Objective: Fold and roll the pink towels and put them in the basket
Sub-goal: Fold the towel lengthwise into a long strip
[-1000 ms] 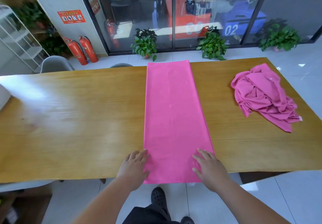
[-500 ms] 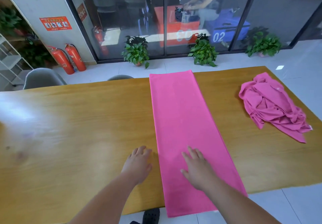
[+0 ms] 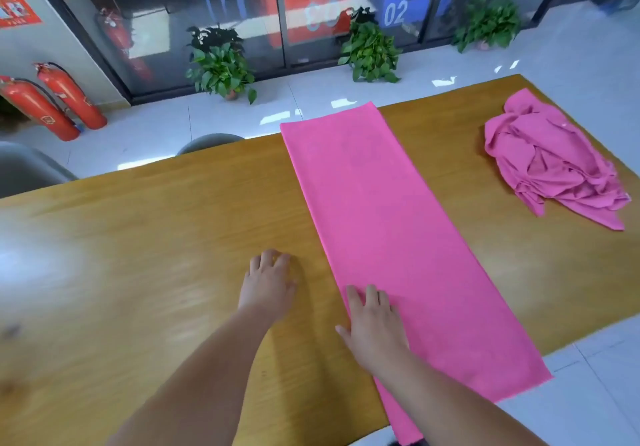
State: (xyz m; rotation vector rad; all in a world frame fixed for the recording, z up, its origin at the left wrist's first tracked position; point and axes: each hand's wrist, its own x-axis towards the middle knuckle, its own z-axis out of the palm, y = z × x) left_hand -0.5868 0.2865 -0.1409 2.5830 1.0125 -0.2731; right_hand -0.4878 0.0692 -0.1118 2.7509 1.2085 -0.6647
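under the flat right hand (image 3: 375, 327) lies the folded pink towel (image 3: 391, 223); left hand (image 3: 268, 284), fingers loosely spread, rests beside it on the wooden table (image 3: 138, 237).

Tabletop (image 3: 450, 185) gap between towel (image 3: 391, 237) and heap (image 3: 550, 165)

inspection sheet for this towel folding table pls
surface: glossy wooden table, glare on its left
job's things: long folded pink towel strip lies flat across the table, near end overhanging the edge; crumpled pink towel pile at far right; basket not in view
clutter: nothing seen
grippers: left hand rests on bare wood beside the strip; right hand flat on the strip
cables: nothing seen
surroundings: glass wall, potted green plants, red fire extinguishers, grey chairs, white tiled floor
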